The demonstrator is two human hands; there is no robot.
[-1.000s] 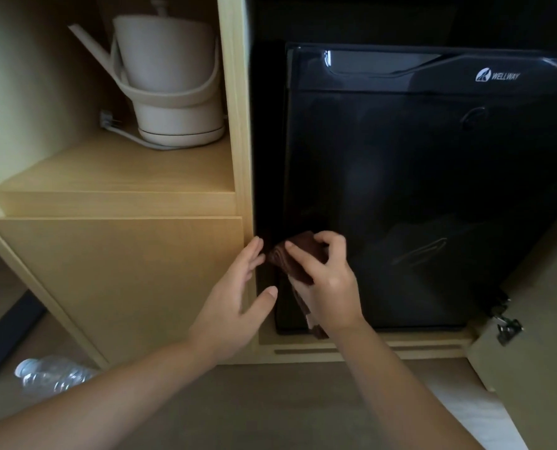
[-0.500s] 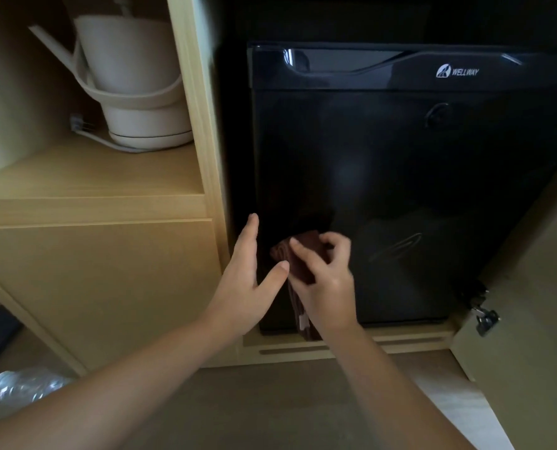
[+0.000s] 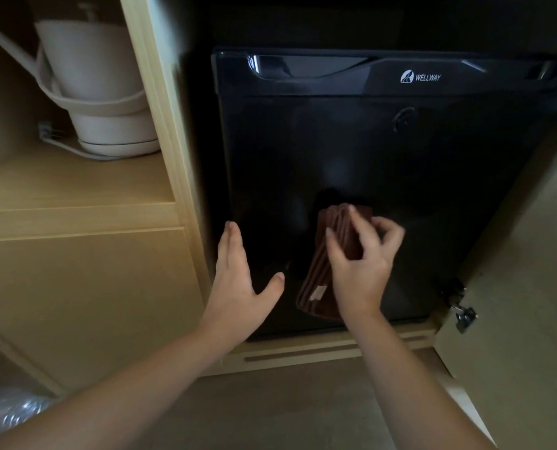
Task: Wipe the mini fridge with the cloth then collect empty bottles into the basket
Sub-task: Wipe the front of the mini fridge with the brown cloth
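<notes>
Head view: right grip (image 3: 361,264) pinches the folded brown cloth (image 3: 316,287) against the lower door of the mini fridge (image 3: 384,151). The cloth's long axis runs near vertical. Most of the door lies above it. Left grip (image 3: 238,280) is released, fingers straight, at the door's left edge.

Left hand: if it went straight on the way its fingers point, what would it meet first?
Probably the black door of the mini fridge, near its left edge. The left hand is open and may be touching it; depth is unclear.
</notes>
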